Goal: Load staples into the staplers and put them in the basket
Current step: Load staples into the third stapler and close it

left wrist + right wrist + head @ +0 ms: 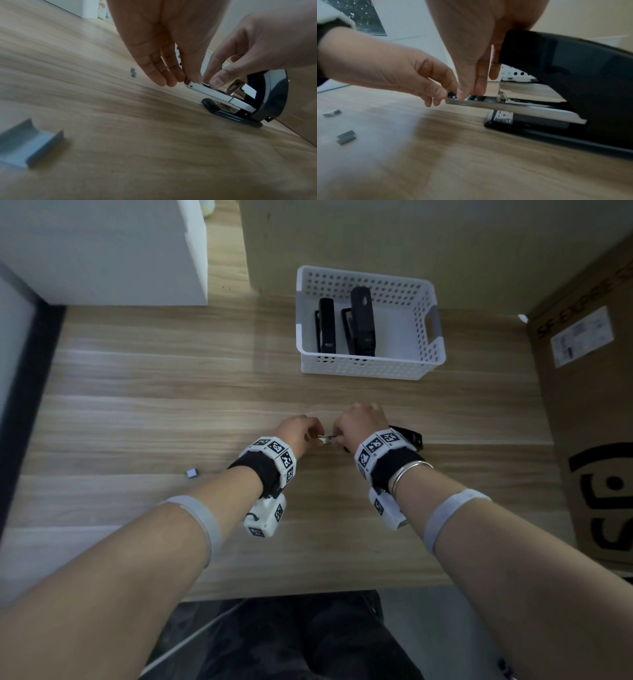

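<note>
Three staplers: two in the basket, one (lid up) with both hands' fingers pinching its tray.

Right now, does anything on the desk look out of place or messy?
Yes: loose staple pieces lie scattered on the wooden desk left of the open stapler, apart from it, rather than in its tray. Nothing looks damaged.

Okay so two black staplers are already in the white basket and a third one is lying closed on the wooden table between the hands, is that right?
Not quite: the third black stapler is open, its metal staple tray exposed under both hands, as the right wrist view shows. Two black staplers do sit in the white perforated plastic basket.
</note>
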`<state>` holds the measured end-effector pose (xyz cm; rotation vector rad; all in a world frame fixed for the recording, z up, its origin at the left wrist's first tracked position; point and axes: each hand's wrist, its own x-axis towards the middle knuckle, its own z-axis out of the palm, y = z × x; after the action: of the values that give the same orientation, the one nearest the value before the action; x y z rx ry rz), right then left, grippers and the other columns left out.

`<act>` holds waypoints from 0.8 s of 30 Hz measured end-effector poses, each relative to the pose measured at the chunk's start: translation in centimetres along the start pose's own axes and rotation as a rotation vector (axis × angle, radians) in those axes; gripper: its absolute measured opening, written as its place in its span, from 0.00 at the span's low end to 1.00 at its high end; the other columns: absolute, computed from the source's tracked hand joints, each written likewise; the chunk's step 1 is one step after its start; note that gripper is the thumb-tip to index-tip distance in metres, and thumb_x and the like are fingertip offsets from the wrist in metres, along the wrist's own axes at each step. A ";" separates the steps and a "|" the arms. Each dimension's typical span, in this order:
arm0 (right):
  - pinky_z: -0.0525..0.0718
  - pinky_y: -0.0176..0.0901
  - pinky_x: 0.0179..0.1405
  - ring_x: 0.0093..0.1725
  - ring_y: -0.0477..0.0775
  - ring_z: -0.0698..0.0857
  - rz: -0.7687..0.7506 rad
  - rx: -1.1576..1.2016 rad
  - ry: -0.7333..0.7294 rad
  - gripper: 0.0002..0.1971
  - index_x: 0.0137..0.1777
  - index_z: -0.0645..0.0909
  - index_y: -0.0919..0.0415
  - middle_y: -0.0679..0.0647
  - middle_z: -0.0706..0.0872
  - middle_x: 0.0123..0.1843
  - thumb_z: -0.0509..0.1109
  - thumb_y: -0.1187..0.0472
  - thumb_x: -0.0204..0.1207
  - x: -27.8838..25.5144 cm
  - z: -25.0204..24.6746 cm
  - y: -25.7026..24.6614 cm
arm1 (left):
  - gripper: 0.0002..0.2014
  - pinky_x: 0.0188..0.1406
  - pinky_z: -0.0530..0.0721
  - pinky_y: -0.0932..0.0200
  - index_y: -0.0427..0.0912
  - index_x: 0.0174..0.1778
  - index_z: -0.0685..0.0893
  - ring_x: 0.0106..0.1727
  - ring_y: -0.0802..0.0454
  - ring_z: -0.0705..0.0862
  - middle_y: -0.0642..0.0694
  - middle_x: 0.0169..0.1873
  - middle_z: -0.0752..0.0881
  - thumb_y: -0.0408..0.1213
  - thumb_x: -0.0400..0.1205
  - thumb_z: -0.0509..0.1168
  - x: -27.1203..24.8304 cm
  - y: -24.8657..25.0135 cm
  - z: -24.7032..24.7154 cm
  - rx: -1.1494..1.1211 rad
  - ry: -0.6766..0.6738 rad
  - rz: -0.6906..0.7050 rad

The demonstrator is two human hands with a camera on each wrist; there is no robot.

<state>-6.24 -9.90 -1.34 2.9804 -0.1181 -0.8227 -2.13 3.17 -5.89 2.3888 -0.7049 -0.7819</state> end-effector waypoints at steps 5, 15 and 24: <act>0.64 0.54 0.69 0.70 0.54 0.74 0.047 0.010 -0.039 0.13 0.58 0.87 0.49 0.52 0.86 0.61 0.65 0.48 0.80 0.6 -0.2 -0.2 | 0.14 0.50 0.80 0.54 0.37 0.55 0.83 0.41 0.46 0.78 0.42 0.44 0.80 0.26 0.73 0.68 0.0 -0.7 -1.0 0.015 0.010 0.005; 0.63 0.57 0.68 0.69 0.55 0.73 0.172 0.001 -0.082 0.09 0.55 0.86 0.49 0.49 0.86 0.58 0.69 0.58 0.77 0.1 -0.1 0.9 | 0.22 0.56 0.79 0.53 0.41 0.58 0.79 0.56 0.39 0.82 0.37 0.57 0.81 0.31 0.69 0.75 -0.5 -4.6 -3.0 0.158 0.014 -0.158; 0.62 0.58 0.70 0.67 0.56 0.76 0.175 0.092 -0.060 0.08 0.52 0.89 0.49 0.50 0.87 0.56 0.69 0.56 0.78 0.5 0.0 0.6 | 0.14 0.57 0.80 0.53 0.37 0.56 0.81 0.56 0.39 0.84 0.35 0.55 0.84 0.31 0.74 0.70 -0.1 -4.9 -2.0 0.130 0.068 -0.141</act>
<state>-5.81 -10.56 -1.53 2.9743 -0.4235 -0.9090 0.61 7.46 -7.45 2.5927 -0.5811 -0.7273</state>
